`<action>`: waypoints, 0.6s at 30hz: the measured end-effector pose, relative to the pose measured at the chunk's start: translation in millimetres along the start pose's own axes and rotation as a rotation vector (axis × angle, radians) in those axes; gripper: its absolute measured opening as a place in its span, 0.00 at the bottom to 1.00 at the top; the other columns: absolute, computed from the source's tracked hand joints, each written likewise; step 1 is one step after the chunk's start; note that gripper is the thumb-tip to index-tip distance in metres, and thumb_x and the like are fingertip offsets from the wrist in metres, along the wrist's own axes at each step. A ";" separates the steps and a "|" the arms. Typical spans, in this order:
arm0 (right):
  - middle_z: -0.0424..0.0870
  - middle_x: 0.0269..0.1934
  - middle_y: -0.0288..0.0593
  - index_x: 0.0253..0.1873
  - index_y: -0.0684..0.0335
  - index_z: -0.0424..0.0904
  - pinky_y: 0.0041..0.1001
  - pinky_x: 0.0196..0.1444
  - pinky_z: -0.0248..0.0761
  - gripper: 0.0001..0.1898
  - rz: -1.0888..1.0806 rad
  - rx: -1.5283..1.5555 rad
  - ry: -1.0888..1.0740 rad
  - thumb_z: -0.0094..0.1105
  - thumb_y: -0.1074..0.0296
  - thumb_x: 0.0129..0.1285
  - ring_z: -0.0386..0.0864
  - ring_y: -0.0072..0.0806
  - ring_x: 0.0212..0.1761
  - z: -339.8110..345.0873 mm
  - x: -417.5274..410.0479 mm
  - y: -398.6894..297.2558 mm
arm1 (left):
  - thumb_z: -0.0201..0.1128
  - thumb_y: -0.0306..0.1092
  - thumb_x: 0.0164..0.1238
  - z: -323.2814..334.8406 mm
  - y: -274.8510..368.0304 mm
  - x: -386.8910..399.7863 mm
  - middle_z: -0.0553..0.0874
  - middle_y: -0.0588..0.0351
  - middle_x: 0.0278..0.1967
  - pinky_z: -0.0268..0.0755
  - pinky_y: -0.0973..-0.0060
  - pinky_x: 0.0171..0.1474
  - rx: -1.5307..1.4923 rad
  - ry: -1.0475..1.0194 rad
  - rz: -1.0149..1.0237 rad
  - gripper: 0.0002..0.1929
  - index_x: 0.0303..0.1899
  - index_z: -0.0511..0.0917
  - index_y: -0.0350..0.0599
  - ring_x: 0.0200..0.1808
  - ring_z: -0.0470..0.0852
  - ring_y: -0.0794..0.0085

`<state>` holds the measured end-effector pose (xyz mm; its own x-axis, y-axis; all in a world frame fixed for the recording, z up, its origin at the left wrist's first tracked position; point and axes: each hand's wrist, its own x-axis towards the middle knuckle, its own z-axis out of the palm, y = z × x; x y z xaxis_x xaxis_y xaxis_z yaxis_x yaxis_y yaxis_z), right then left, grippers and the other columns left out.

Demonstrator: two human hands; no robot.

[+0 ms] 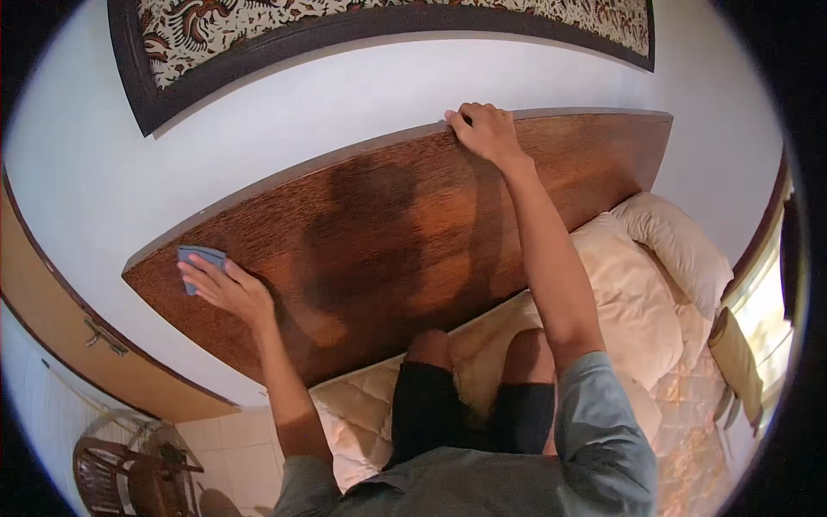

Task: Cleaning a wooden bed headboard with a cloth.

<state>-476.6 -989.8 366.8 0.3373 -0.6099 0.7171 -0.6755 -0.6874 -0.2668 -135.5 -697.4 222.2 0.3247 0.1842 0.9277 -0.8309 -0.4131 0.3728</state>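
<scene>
A folded blue-grey cloth [201, 251] lies flat against the left end of a brown wooden headboard [387, 239]. My left hand [226, 289] presses on the cloth, its fingers spread over the lower part. Farther right, my right hand [484, 130] grips the headboard's top edge, fingers curled over it. Shadows of my head and arm fall across the wood. My knees [429, 349] rest on the mattress [362, 400] in front of the headboard.
Cream pillows [630, 291] are piled on the bed at the right, touching the headboard. A dark-framed patterned textile [387, 29] hangs on the white wall above. To the lower left stand a wooden chair [103, 475] and a door [64, 304] with a metal handle. A bright window [765, 349] is at far right.
</scene>
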 end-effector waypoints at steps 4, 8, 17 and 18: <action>0.88 0.50 0.53 0.50 0.61 0.87 0.51 0.69 0.59 0.27 0.024 0.011 -0.035 0.45 0.44 0.73 0.80 0.48 0.58 1.5 0.2 2.2 | 0.41 0.49 0.86 0.9 -40.4 57.2 0.51 0.45 0.83 0.42 0.42 0.79 0.021 0.121 -0.040 0.30 0.81 0.54 0.51 0.81 0.51 0.39; 0.88 0.49 0.53 0.50 0.62 0.87 0.50 0.69 0.60 0.26 0.037 0.036 -0.023 0.47 0.45 0.71 0.81 0.49 0.58 3.6 1.4 1.4 | 0.41 0.51 0.86 -4.2 -59.1 77.3 0.51 0.44 0.83 0.42 0.42 0.79 0.020 0.203 -0.100 0.31 0.82 0.53 0.49 0.81 0.52 0.40; 0.88 0.52 0.52 0.50 0.61 0.87 0.50 0.66 0.66 0.26 0.067 -0.036 0.012 0.45 0.46 0.69 0.83 0.51 0.55 8.3 3.8 1.6 | 0.39 0.50 0.86 -5.1 -13.9 -11.5 0.47 0.43 0.83 0.36 0.46 0.81 -0.032 -0.045 -0.114 0.31 0.82 0.52 0.50 0.83 0.45 0.42; 0.88 0.52 0.52 0.50 0.61 0.87 0.50 0.66 0.66 0.26 0.064 -0.037 0.007 0.45 0.46 0.69 0.83 0.51 0.55 8.2 3.4 2.3 | 0.39 0.51 0.86 -6.9 -25.6 -1.2 0.47 0.42 0.83 0.36 0.46 0.81 -0.042 0.003 -0.046 0.31 0.82 0.52 0.50 0.83 0.45 0.42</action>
<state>-471.6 -996.7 363.3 0.2881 -0.6491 0.7040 -0.7192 -0.6321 -0.2885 -117.8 -680.9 211.4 0.3614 0.2047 0.9097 -0.8333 -0.3668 0.4136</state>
